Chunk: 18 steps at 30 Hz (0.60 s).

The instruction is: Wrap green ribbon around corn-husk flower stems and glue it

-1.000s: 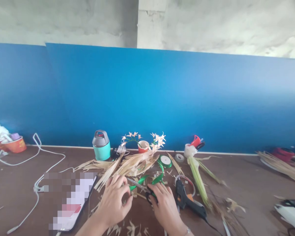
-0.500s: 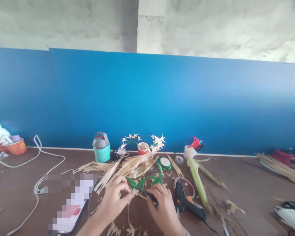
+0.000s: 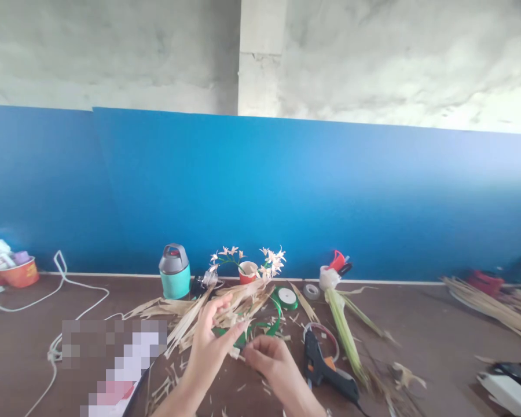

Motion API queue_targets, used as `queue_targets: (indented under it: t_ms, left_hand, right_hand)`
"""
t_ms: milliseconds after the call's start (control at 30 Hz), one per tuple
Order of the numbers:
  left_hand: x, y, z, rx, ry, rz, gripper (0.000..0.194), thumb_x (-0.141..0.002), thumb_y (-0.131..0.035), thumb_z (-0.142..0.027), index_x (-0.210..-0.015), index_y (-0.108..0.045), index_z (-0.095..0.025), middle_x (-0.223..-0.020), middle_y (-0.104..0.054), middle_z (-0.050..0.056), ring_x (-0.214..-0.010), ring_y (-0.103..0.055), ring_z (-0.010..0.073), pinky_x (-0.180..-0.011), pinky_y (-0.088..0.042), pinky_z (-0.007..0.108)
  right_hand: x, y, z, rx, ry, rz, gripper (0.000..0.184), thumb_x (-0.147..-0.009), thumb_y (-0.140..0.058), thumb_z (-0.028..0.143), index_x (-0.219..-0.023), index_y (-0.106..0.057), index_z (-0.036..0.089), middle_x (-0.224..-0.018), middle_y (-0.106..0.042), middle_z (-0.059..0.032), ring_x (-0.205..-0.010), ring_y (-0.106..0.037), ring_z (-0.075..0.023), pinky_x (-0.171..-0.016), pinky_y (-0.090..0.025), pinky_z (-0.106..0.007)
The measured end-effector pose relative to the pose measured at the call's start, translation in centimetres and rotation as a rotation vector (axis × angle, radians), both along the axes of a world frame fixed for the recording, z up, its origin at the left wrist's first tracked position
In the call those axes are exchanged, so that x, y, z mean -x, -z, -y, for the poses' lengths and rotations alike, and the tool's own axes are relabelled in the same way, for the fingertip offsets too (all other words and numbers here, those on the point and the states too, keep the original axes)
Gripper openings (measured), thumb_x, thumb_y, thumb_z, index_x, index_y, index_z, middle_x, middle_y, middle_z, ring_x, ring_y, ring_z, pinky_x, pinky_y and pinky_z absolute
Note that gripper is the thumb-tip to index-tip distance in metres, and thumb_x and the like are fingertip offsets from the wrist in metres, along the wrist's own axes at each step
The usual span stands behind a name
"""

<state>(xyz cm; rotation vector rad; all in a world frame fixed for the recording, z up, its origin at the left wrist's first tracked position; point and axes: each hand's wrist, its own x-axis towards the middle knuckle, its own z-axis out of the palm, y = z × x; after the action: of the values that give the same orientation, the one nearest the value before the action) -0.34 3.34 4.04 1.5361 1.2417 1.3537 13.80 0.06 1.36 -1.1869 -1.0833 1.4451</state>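
Green ribbon (image 3: 260, 327) lies between both hands (image 3: 243, 347), touching fingertips.

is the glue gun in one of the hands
No, the black glue gun lies on the table just right of the right hand, and neither that hand nor the left hand touches it.

Green ribbon (image 3: 226, 335): glossy narrow strip, curled flat on the bench, at 12 o'clock from both hands, partly hidden by fingers.
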Motion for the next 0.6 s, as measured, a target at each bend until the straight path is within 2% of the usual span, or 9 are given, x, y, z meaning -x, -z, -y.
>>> queue_targets:
  t_ms: [67, 133, 200, 267, 367, 467, 600]
  left_hand:
    - [-0.2, -0.2, -0.2, 0.119, 0.026, 0.06, 0.043, -0.063, -0.068, -0.04, -0.1, -0.062, -0.019, -0.1, -0.063, 0.008, -0.098, -0.055, 0.026, -0.079, -0.042, 0.032]
    - [-0.5, -0.3, -0.4, 0.223, 0.165, 0.109, 0.034, -0.064, -0.067, -0.042, -0.088, -0.066, -0.017, -0.09, -0.065, 0.006, -0.089, -0.058, 0.0243, -0.076, -0.043, 0.031]
    - [-0.7, -0.3, -0.3, 0.265, 0.301, 0.155, 0.027, -0.066, -0.065, -0.041, -0.076, -0.066, -0.017, -0.083, -0.065, 0.004, -0.084, -0.058, 0.0223, -0.076, -0.043, 0.031]
    - [-0.9, -0.3, -0.1, 0.253, 0.353, 0.205, 0.024, -0.067, -0.065, -0.041, -0.068, -0.065, -0.017, -0.08, -0.065, 0.003, -0.085, -0.058, 0.0218, -0.078, -0.043, 0.031]
    - [-0.9, -0.3, -0.1, 0.202, 0.338, 0.252, 0.023, -0.067, -0.066, -0.04, -0.062, -0.061, -0.018, -0.078, -0.062, 0.003, -0.085, -0.057, 0.0221, -0.078, -0.043, 0.032]
    - [-0.7, 0.0, -0.3, 0.118, 0.307, 0.191, 0.025, -0.068, -0.066, -0.041, -0.058, -0.059, -0.018, -0.079, -0.06, 0.003, -0.083, -0.056, 0.0215, -0.075, -0.044, 0.03]
    - [-0.4, 0.8, -0.8, 0.012, 0.262, 0.085, 0.024, -0.07, -0.065, -0.039, -0.06, -0.063, -0.018, -0.085, -0.057, 0.005, -0.077, -0.055, 0.0189, -0.069, -0.045, 0.028]
  right_hand:
    - [-0.2, -1.4, -0.2, -0.02, 0.048, 0.01, 0.04, -0.06, -0.071, 0.052, -0.058, -0.056, 0.015, -0.046, -0.042, 0.0066, -0.044, -0.031, -0.006, -0.043, -0.024, -0.019]
    - [-0.2, -2.1, -0.4, -0.08, 0.058, 0.028, 0.04, -0.06, -0.071, 0.053, -0.059, -0.059, 0.014, -0.047, -0.043, 0.0062, -0.045, -0.03, -0.006, -0.043, -0.024, -0.019]
    - [-0.2, -2.1, -0.7, -0.174, 0.055, 0.062, 0.04, -0.061, -0.071, 0.053, -0.061, -0.062, 0.014, -0.049, -0.046, 0.0047, -0.048, -0.033, -0.0072, -0.046, -0.027, -0.02]
    - [-0.1, -1.5, -1.1, -0.26, 0.065, 0.11, 0.039, -0.064, -0.069, 0.053, -0.062, -0.065, 0.013, -0.053, -0.051, 0.0024, -0.051, -0.038, -0.0093, -0.049, -0.031, -0.021]
    - [0.1, -0.8, -1.3, -0.332, 0.078, 0.183, 0.037, -0.069, -0.065, 0.051, -0.065, -0.068, 0.014, -0.056, -0.056, 0.0001, -0.054, -0.042, -0.0116, -0.051, -0.033, -0.022]
    - [0.0, -0.8, -1.4, -0.353, 0.071, 0.251, 0.034, -0.072, -0.064, 0.047, -0.064, -0.067, 0.014, -0.054, -0.055, 0.0005, -0.052, -0.041, -0.0115, -0.05, -0.033, -0.023]
    - [-0.5, -1.6, -1.2, -0.341, 0.089, 0.146, 0.024, -0.072, -0.066, 0.038, -0.075, -0.064, 0.015, -0.063, -0.057, 0.0008, -0.058, -0.045, -0.0118, -0.055, -0.036, -0.022]
